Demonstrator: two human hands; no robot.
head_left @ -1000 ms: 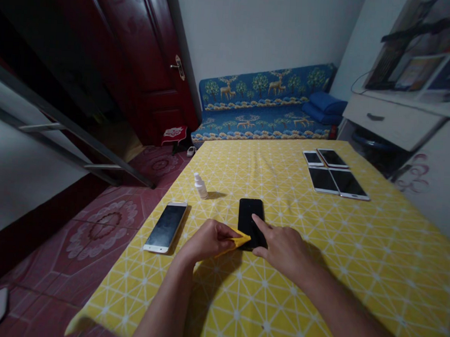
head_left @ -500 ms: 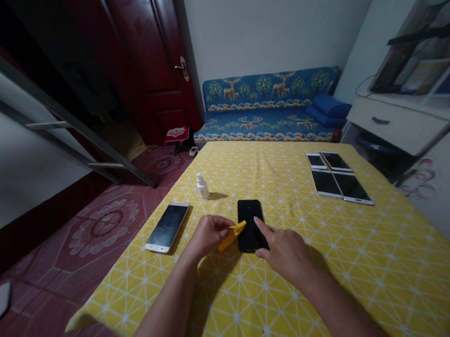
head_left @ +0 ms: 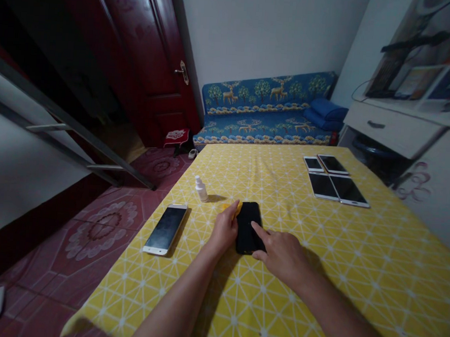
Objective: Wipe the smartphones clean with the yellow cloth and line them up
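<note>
A black smartphone [head_left: 245, 228] lies flat on the yellow patterned tablecloth, screen up. At its left edge, my left hand [head_left: 226, 227] is closed on a small orange-yellow cloth [head_left: 239, 208], mostly hidden behind the fingers. My right hand [head_left: 283, 253] holds nothing; its index finger is stretched out onto the phone's screen, and the thumb is apart near the lower right corner. Left of my hands rests a white-framed smartphone [head_left: 165, 230]. Beyond it a small white spray bottle [head_left: 201, 190] stands upright.
On the far right of the table, several phones are grouped: a small white one [head_left: 313, 164], a dark-screened one [head_left: 332, 164], and two larger ones [head_left: 323, 186]. Past the table is a blue patterned sofa [head_left: 250, 124]. A white desk [head_left: 383, 130] stands at the right, a metal ladder [head_left: 97, 145] at the left.
My left hand has moved up and right against the black phone's left edge, bunching the cloth, which was hanging from its fingertips. My right index finger remains on the screen.
</note>
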